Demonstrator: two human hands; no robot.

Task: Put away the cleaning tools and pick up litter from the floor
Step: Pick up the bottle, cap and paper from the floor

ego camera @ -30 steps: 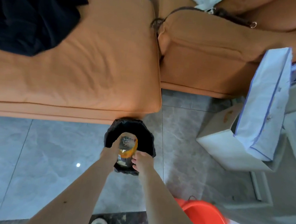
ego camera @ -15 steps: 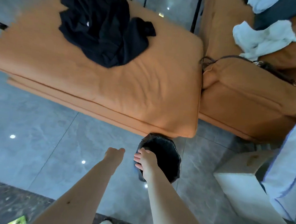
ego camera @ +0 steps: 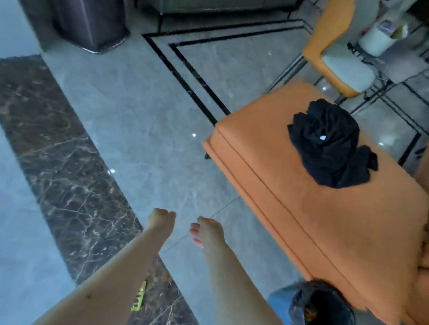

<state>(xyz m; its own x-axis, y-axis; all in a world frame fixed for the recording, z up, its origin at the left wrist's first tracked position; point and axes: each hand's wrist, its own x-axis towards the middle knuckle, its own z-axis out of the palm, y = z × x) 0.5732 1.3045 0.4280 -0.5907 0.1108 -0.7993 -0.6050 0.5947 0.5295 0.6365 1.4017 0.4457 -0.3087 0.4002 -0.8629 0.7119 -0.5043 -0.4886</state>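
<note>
**Wrapper on the dark marble, both hands free**

Grey tiles with a dark marble band (ego camera: 63,167) run under you; an orange ottoman (ego camera: 318,220) sits at three o'clock, and the lined bin (ego camera: 324,319) at five. Your left hand (ego camera: 160,219) and right hand (ego camera: 207,231) hang loosely curled, holding nothing. The litter, a yellow-green wrapper (ego camera: 138,296), lies at six o'clock, partly hidden by your left forearm. It is probably thin, light and crinkly: pinch a free edge.

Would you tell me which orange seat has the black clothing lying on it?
The low orange ottoman at right holds the black clothing. The orange chair behind it stands on thin legs, its pale seat bare.
</note>
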